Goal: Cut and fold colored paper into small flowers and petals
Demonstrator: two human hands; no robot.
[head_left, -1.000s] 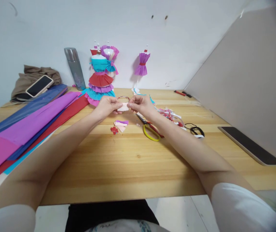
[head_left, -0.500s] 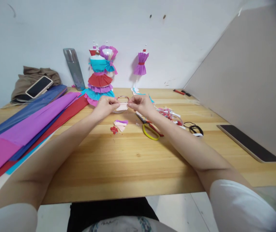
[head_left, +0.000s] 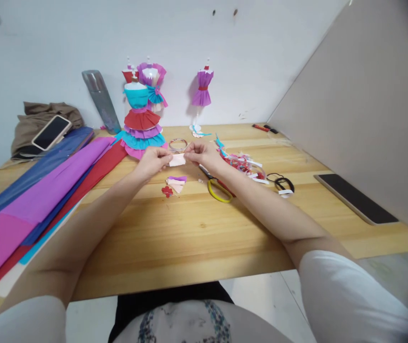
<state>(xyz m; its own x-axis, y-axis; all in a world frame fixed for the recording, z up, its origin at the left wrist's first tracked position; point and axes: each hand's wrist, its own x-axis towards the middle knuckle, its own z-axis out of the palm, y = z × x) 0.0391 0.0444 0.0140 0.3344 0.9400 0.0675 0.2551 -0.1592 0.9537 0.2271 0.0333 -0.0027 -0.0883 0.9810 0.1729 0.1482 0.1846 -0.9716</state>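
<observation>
Between my two hands a small pale pink piece of crepe paper (head_left: pixel 178 160) is stretched out above the table. My left hand (head_left: pixel 153 160) pinches its left end between thumb and fingers. The right end is pinched by my right hand (head_left: pixel 203 155). Below them on the wood lie a small purple and pale pink pleated paper piece (head_left: pixel 176 183) and a red paper flower (head_left: pixel 167 191). Scissors with yellow and red handles (head_left: pixel 220 191) rest under my right forearm, their blades partly hidden by my hand. Just behind the paper is a round ring of tape (head_left: pixel 178 145).
Small mannequins in crepe paper dresses (head_left: pixel 142 119) stand at the back, one in purple (head_left: pixel 203 88) apart from them. Coloured paper sheets (head_left: pixel 46 190) cover the left side, near a phone (head_left: pixel 51 132) and a bottle (head_left: pixel 102 102). Paper scraps (head_left: pixel 241 164), black cord (head_left: pixel 283 183) and a dark tablet (head_left: pixel 356 197) lie right.
The view has shifted slightly. My hands have come a little lower and the pale paper is tilted, showing more of its face; both hands keep their pinch.
</observation>
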